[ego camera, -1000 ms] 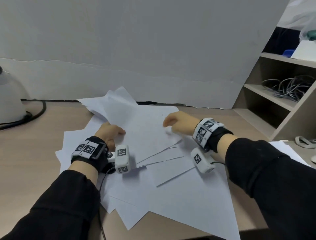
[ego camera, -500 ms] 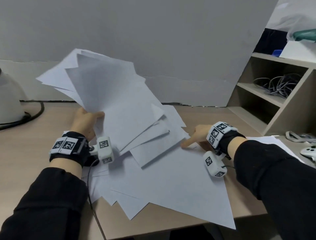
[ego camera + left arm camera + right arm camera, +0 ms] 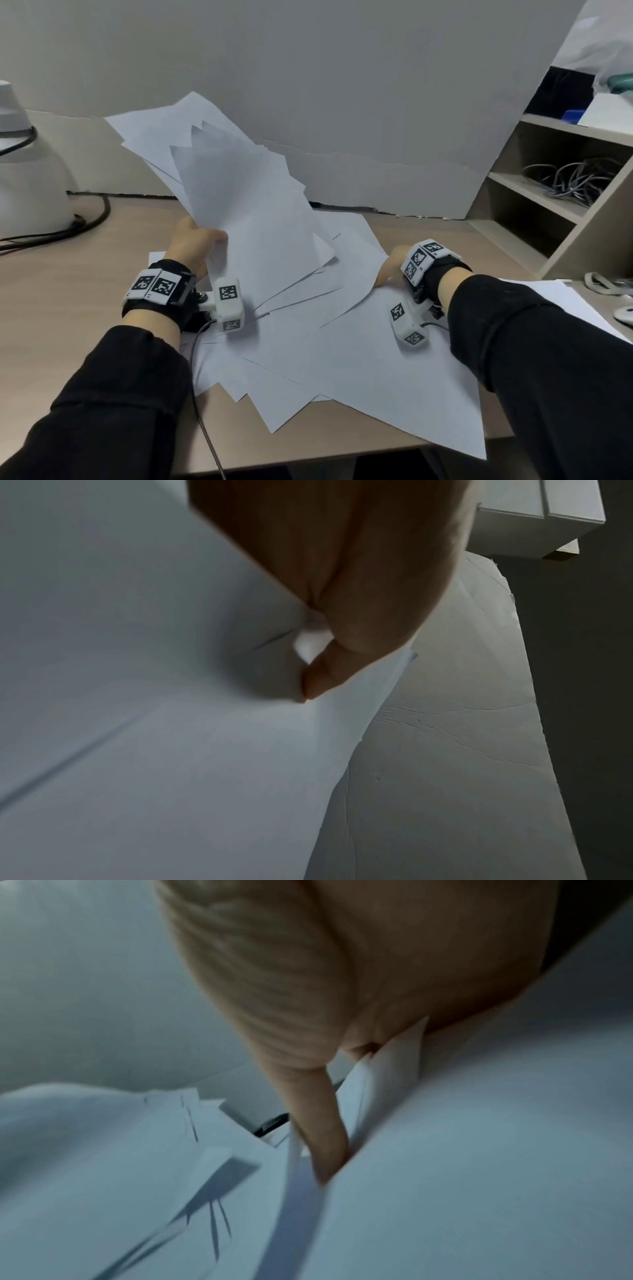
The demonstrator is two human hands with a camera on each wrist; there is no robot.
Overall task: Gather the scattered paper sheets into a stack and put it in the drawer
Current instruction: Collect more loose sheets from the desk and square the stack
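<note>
My left hand grips a fanned bunch of white sheets by their lower corner and holds them tilted up toward the wall. In the left wrist view its fingers pinch the paper. More sheets lie scattered on the wooden table, some overhanging its front edge. My right hand is at the right edge of this pile. Its thumb is pushed between sheet edges, and a large sheet hides the other fingers. No drawer shows in any view.
A white rounded appliance with a black cable stands at the far left. An open shelf unit holding tangled cables stands on the right. Another sheet lies before it. A grey board closes the back.
My left hand has lifted a bunch of sheets off the pile and now holds them a little lower and more to the right. My right hand has moved right to the pile's edge.
</note>
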